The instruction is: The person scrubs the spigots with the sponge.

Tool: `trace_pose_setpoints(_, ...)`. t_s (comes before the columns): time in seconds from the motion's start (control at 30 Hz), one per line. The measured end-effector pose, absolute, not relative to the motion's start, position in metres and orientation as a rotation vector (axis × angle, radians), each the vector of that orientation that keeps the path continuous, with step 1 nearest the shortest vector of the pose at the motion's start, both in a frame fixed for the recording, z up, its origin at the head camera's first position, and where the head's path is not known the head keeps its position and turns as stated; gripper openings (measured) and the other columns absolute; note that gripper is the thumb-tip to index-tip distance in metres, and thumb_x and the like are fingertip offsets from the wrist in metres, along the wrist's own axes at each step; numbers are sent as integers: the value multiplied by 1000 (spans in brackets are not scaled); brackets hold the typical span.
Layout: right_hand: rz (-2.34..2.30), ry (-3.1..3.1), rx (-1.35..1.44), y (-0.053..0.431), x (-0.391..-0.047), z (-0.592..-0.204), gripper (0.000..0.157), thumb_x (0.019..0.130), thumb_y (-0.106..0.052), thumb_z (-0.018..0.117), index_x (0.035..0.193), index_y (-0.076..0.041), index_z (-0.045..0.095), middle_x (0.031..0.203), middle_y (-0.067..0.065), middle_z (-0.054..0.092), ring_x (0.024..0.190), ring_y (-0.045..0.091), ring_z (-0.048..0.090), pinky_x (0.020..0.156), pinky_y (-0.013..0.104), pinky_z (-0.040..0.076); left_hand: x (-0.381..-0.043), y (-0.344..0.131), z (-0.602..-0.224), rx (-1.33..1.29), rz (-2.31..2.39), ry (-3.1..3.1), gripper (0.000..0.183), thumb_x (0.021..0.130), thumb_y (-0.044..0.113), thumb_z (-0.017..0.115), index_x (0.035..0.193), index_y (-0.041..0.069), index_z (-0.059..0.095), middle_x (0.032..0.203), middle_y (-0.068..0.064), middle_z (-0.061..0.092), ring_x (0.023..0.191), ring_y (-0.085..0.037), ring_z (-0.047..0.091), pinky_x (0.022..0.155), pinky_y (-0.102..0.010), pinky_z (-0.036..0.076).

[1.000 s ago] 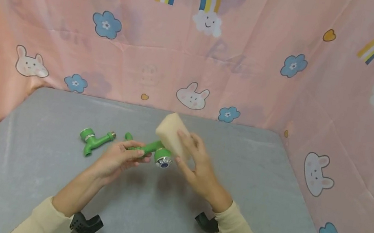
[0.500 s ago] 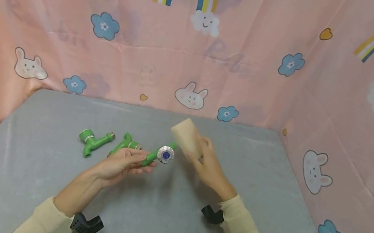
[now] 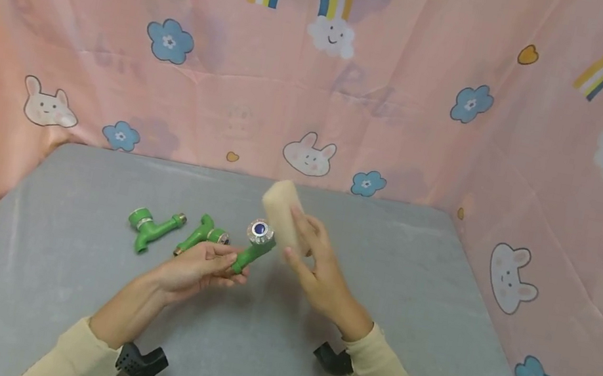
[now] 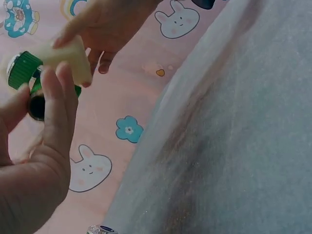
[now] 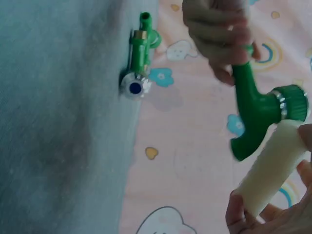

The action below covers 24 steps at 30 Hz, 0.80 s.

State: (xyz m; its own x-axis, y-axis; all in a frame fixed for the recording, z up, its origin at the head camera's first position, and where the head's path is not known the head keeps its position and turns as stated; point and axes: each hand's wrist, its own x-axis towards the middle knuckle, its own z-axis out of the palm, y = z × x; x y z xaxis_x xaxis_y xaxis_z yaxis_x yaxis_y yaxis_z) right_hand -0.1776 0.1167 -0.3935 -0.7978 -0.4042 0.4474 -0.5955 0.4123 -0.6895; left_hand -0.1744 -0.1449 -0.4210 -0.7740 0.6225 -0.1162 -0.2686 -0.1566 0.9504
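Green tap [image 3: 254, 253]: pinched by left hand [image 3: 202, 270], above surface [image 3: 230, 362]. Pale block [image 3: 281, 211]: gripped by right hand [image 3: 325, 276], at green tap's one o'clock, head view. Second tap [image 3: 199, 236], third tap [image 3: 150, 232]: on surface, its nine o'clock.

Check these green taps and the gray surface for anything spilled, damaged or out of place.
Nothing stands out. The left hand holds one tap, the right hand a pale block; two other taps lie on the gray surface. No spill or damage shows.

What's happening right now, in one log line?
left hand: holds green tap | right hand: holds pale block beside tap | table: two more green taps
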Motion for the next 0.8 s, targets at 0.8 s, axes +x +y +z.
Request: trace_pose_setpoints(0.8,811,-2515,946,110,-173,-400,61,97,-17,69,153,-25,45,146,25,41,130,42,47,100,59,51,-174,-144,-419,271,2045,1517,60,110,25,42,154,-12,25,104,3,73,82,0,69,75,-14,57)
